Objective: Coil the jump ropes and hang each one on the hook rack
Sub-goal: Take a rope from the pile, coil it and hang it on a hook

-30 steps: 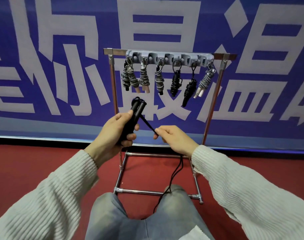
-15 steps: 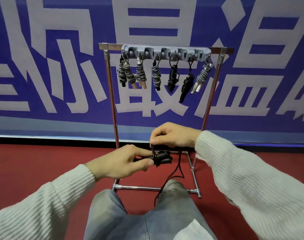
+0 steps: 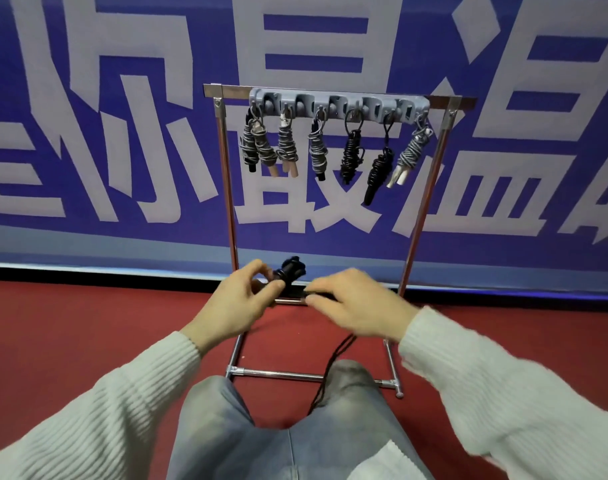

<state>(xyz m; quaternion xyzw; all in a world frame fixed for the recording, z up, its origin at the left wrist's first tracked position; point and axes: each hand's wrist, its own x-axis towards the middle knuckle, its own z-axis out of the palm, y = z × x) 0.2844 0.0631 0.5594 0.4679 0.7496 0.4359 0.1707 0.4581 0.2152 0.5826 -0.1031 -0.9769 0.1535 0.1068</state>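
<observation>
Left hand [image 3: 238,299] grips the black jump rope handles [image 3: 288,270] in curled fingers, low in front of the hook rack [image 3: 339,103], between the rack's two uprights. Right hand [image 3: 356,304], just beside the left, pinches the black cord [image 3: 333,362]; the image is blurred there, so the exact finger hold is unclear. The cord hangs from the right hand down past a knee [image 3: 352,375] toward the red floor [image 3: 87,323]. Seven coiled ropes [image 3: 351,152] hang along the rack's grey hook bar: grey ones at its left, two black ones right of centre, one grey at its right end. Blue banner [image 3: 122,98] stands behind the rack.
</observation>
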